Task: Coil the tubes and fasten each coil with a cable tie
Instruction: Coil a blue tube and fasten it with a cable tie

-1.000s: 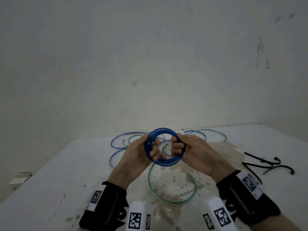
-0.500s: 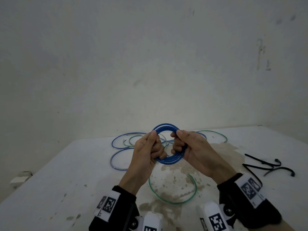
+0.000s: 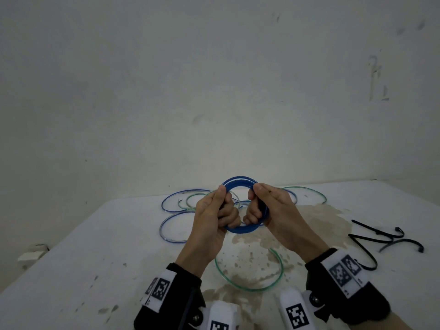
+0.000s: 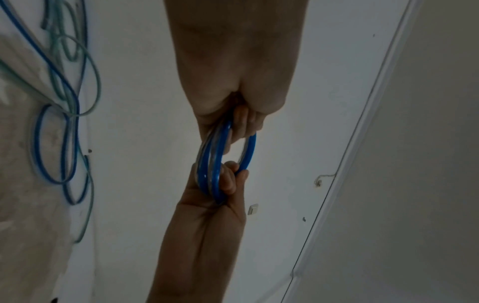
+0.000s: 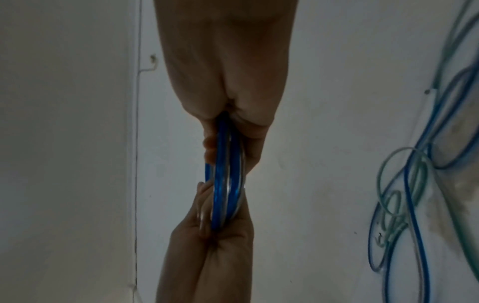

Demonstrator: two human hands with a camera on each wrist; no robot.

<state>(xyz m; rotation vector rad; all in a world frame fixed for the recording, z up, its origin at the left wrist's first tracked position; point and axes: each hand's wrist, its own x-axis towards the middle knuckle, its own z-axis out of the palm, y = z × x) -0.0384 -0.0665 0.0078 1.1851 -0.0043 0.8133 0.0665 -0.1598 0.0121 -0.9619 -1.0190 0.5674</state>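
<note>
Left hand (image 3: 212,217): fingers curled through the left side of a coil of glossy blue plastic tube (image 3: 240,228), thumb pressed on the coil's upper left rim. Right hand (image 3: 271,210): fingers curled through the right side of the same coil, thumb on the upper right rim. Both hands grip it firmly; neither is free.

The coil is held upright in the air above the middle of the white, stained worktop (image 3: 95,258), clear of the surface, with its opening facing the person. In the left wrist view the coil (image 4: 217,164) shows as several blue turns side by side with a clear or pale turn among them, pinched between the left hand (image 4: 233,61) at the top of the picture and the right hand (image 4: 207,225) below. The right wrist view gives the mirror arrangement: right hand (image 5: 225,71) above, left hand (image 5: 212,246) below, the turns of the coil (image 5: 225,174) lying close together, nearly edge-on.

On the worktop:
- A loose tangle of thin blue and green tubes (image 3: 181,203) lies toward the far edge, behind and to the left of the hands; more loops run out to the right behind the right hand.
- One open green tube arc (image 3: 250,285) lies near the front edge, below the hands, on a brownish stain.
- Black cable ties (image 3: 381,239), bent and uncoupled, lie near the right edge, well apart from the coil.

No tie is visible on the held coil.
</note>
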